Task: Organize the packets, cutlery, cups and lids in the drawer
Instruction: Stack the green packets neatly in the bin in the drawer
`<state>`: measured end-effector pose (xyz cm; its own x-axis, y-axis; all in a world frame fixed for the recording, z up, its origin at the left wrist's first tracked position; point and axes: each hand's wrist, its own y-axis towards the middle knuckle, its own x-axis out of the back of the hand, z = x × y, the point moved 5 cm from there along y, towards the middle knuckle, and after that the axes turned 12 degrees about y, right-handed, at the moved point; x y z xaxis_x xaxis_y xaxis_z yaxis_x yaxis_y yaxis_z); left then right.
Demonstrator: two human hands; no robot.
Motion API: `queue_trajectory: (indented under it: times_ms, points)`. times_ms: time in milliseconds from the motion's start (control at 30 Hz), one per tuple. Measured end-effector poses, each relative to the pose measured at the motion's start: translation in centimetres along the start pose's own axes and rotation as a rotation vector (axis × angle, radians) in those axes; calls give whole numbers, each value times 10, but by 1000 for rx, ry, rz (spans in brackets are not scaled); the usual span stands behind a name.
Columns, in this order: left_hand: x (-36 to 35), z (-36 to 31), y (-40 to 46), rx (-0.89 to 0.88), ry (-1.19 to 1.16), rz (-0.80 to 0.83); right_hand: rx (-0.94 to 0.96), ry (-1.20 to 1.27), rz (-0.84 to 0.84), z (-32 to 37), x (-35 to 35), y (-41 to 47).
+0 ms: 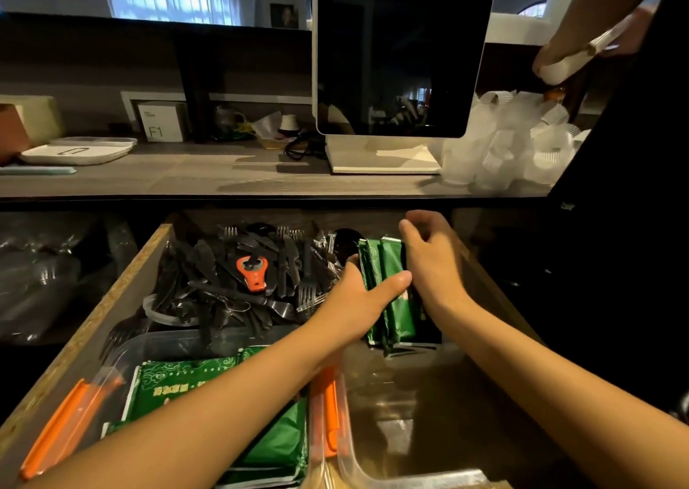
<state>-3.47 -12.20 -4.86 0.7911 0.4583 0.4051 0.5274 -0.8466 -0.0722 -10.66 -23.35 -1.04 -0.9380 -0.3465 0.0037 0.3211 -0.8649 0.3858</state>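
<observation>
Now, largest to smallest:
Desk: the desk (223, 179) carries a dark screen (402, 55) and a heap of clear cups (514, 149), right of the screen and well apart from my hands.
Drawer: the drawer (123, 287) stands open below it; black cutlery (238, 276) is piled at the back left with an orange opener (251, 272) on top.
Tubs: a clear tub (410, 414) sits front right; another at front left holds flat green packets (208, 380).
Task thing: upright green packets (391, 302) stand on edge at the back right, long axis running away from me, directly between my hands.
Left hand (358, 298): its grip is on that stack, thumb across the tops, nearer the cutlery, which crowds that side.
Right hand (432, 261): loosely curled, holding nothing, against the stack's right side.
Judgement: squeezing the stack rightward looks next.
</observation>
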Motion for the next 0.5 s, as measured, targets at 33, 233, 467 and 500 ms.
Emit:
queue_trajectory:
  times_ms: [33,233,467,500]
  points:
    - [-1,4,2,7,-31,4,-27,25,2,-1,-1,0]
    - [25,4,10,40,-375,-187,-421,360,158,0,-12,-1]
    - [40,-23,-1,-61,-466,-224,-398,607,315,25,-37,-40]
    - [42,-32,-6,-94,-435,-231,-320,605,270,31,-36,-41]
